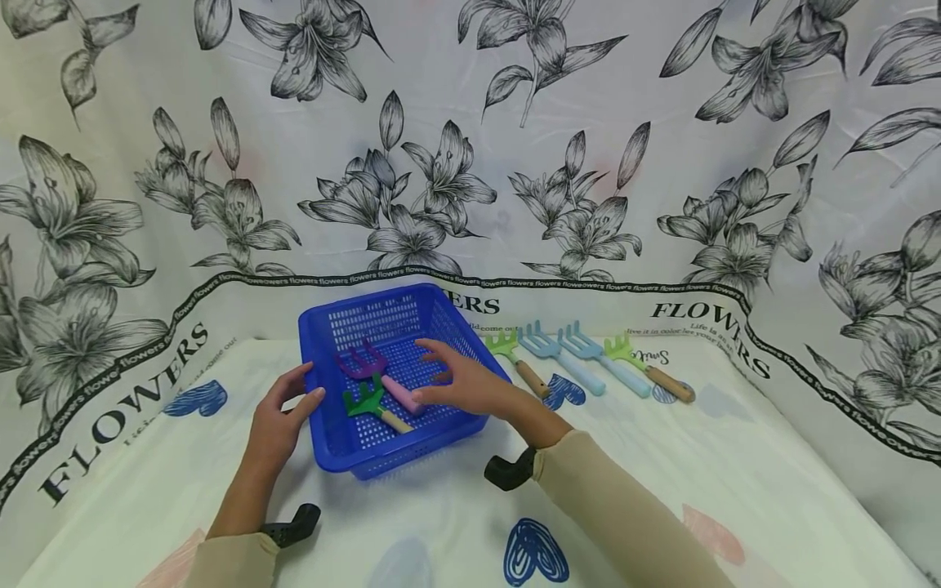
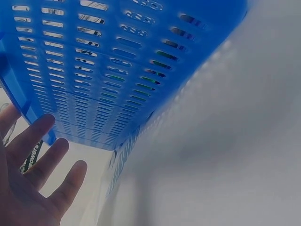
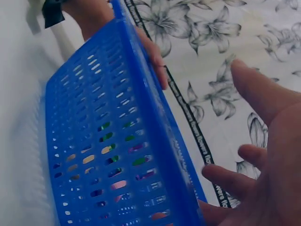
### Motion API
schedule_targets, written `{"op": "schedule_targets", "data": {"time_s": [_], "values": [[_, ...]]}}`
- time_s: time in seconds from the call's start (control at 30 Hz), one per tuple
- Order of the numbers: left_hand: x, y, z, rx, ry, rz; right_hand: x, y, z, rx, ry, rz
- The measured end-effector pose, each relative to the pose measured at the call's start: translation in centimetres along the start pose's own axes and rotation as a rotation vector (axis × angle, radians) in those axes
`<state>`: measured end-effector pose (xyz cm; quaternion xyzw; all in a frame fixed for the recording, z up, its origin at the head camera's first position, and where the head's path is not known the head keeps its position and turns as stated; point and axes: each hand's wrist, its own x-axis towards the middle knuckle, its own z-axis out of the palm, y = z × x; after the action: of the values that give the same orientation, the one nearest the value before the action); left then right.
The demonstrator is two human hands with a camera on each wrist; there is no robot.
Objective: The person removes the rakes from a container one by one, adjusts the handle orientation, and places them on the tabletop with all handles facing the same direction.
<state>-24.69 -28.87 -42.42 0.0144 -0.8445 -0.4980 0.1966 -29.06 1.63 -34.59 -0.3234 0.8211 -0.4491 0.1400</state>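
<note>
A blue perforated plastic basket (image 1: 419,451) stands in the middle left of the head view. Inside lie a purple hand rake with a pink handle (image 1: 400,394) and a green hand rake with a pale wooden handle (image 1: 397,421). My left hand (image 1: 275,420) is at the basket's left rim, its thumb near the rim's top; in the left wrist view, its fingers (image 2: 49,165) spread loosely beside the outer wall. Over the basket's right part hovers my right hand (image 1: 470,384), relaxed, holding nothing, its fingertips close over the pink handle.
Right of the basket, several hand rakes lie in a row: a light green one with a wooden handle (image 1: 531,377), two light blue ones (image 1: 581,371) and another light green one (image 1: 667,384). A flower-printed cloth (image 1: 573,204) hangs behind the white covered table (image 1: 617,498).
</note>
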Motion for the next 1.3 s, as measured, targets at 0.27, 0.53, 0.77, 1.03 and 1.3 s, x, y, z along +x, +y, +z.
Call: {"op": "schedule_targets", "data": {"time_s": [0.27,0.53,0.77,1.03,1.3], "values": [[0.0,0.0,-0.1,0.002,0.000,0.001,1.7,0.1,0.4,0.064,-0.157,0.073],[0.0,0.2,0.0,-0.010,-0.006,-0.004,3.5,0.6,1.4,0.017,-0.337,0.187],[0.1,0.0,-0.1,-0.012,-0.006,-0.001,4.1,0.6,1.5,-0.031,-0.462,0.215],[0.0,0.0,-0.1,-0.010,0.001,-0.003,4.3,0.4,1.6,-0.132,-0.533,0.247],[0.1,0.2,-0.2,-0.032,-0.007,0.015,4.3,0.3,1.9,-0.209,-0.522,0.260]]}}
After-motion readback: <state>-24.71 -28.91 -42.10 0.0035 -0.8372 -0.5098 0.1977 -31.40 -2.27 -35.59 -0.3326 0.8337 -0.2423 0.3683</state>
